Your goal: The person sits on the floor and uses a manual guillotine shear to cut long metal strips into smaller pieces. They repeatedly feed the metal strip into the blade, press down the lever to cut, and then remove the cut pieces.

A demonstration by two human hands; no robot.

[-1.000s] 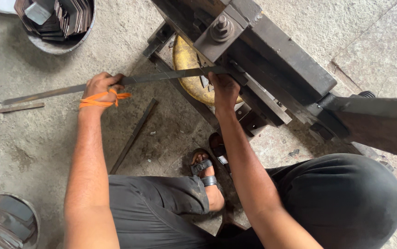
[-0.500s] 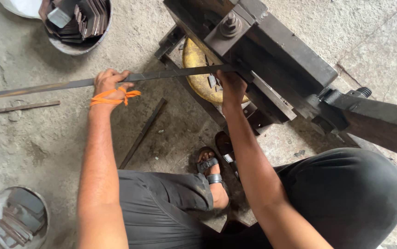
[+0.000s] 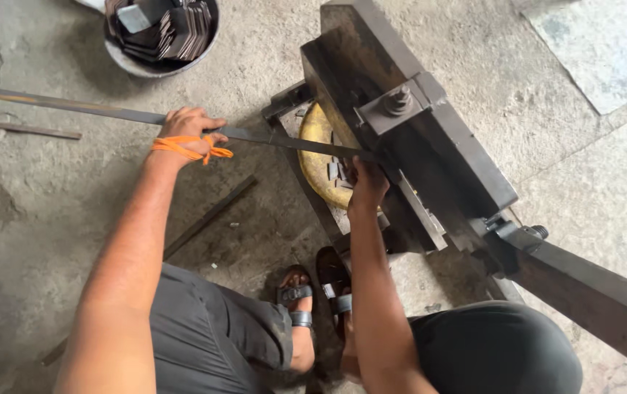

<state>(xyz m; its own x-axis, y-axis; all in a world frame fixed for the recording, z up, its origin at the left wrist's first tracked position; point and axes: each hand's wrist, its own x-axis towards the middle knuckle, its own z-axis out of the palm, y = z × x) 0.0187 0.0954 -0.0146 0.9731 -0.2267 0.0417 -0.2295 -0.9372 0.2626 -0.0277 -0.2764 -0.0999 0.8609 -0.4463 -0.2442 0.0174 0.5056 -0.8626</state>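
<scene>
A long flat metal strip (image 3: 270, 138) runs from the far left across the floor into a heavy dark lever shear (image 3: 415, 138). My left hand (image 3: 189, 131), with an orange thread on its wrist, grips the strip about midway. My right hand (image 3: 364, 182) holds the strip's end right at the shear's blade. Under the blade sits a yellow bowl (image 3: 317, 164) with small cut metal pieces in it. The shear's long handle (image 3: 590, 292) reaches toward the lower right.
A round tub (image 3: 164, 36) of cut metal plates stands at the top. Loose metal bars lie on the concrete floor: one at the left (image 3: 22, 128), one near my knee (image 3: 208, 219). My sandalled feet (image 3: 313, 292) rest beside the shear's base.
The view has shifted right and down. Both hands have kept their grip on the strip, which lies further into the shear.
</scene>
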